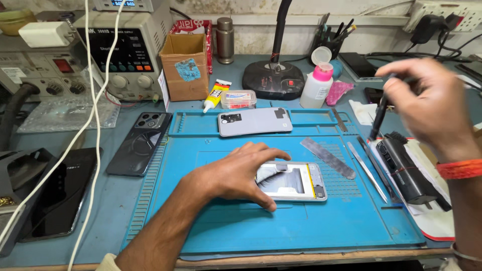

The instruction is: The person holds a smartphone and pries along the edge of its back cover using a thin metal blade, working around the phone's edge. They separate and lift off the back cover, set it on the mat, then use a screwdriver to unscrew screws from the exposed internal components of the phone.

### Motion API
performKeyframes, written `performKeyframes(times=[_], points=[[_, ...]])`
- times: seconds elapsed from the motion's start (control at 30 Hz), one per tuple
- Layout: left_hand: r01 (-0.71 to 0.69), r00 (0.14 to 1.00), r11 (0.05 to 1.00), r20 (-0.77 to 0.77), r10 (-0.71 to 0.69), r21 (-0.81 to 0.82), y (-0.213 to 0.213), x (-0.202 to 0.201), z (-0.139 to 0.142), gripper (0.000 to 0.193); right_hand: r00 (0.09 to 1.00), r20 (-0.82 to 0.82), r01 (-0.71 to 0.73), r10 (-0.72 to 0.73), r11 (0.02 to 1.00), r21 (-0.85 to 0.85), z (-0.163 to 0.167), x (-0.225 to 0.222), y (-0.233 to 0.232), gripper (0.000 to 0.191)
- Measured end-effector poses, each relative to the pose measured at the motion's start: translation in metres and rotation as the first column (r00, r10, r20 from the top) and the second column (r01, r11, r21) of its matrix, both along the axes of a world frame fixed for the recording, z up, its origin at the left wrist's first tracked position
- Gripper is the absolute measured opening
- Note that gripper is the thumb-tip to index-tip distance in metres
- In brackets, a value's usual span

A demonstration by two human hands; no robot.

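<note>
Underneath both hands, the counter (108, 221) carries a blue work mat (281, 226), which takes up most of the space around the left hand. Far left of that hand sit a bench power supply (128, 55) and, nearer, two dark phones lying flat: a black phone (60, 193) at the outer edge and a dark phone case (139, 143) just off the mat. Beyond the left hand, at the mat's far rim, rests a grey phone back cover (255, 121), with a cardboard box (185, 65) and a black lamp base (273, 79) farther off. Below the right hand lies a black tool (405, 170) on a white sheet. Between the two hands, a flat metal strip (329, 158) and tweezers (366, 171) lie on the mat. Past them stand a white bottle (316, 86) with a pink collar and a small glue tube (216, 95).

The left hand (236, 175) lies palm down, fingers spread, pressing on the opened phone (293, 181), which lies flat on the mat's middle. The right hand (432, 108), raised and blurred, is closed around a thin dark tool (377, 120) that points downward, well apart from the phone.
</note>
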State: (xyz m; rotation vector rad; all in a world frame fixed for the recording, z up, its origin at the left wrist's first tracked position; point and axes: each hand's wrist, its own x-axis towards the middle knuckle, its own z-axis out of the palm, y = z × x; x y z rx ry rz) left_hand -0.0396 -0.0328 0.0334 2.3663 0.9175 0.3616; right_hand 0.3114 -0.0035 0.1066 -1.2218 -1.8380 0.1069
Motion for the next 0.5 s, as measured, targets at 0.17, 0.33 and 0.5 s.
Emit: performKeyframes(times=[0.17, 0.33, 0.5], points=[[-0.054, 0.998, 0.998, -0.027, 0.054, 0.015, 0.002, -0.004, 0.006, 0.100, 0.942, -0.197, -0.258, 0.274, 0.961, 0.101, -0.006, -0.060, -0.019, 0.019], [-0.066, 0.997, 0.997, 0.037, 0.064, 0.030, 0.000, -0.001, 0.005, 0.099, 0.938, -0.035, -0.347, 0.346, 0.926, -0.153, -0.011, -0.096, -0.018, 0.050], [-0.042, 0.994, 0.994, 0.101, 0.032, 0.105, -0.002, 0.004, 0.000, 0.095, 0.940, -0.002, -0.340, 0.342, 0.933, -0.118, -0.003, -0.101, -0.007, 0.060]])
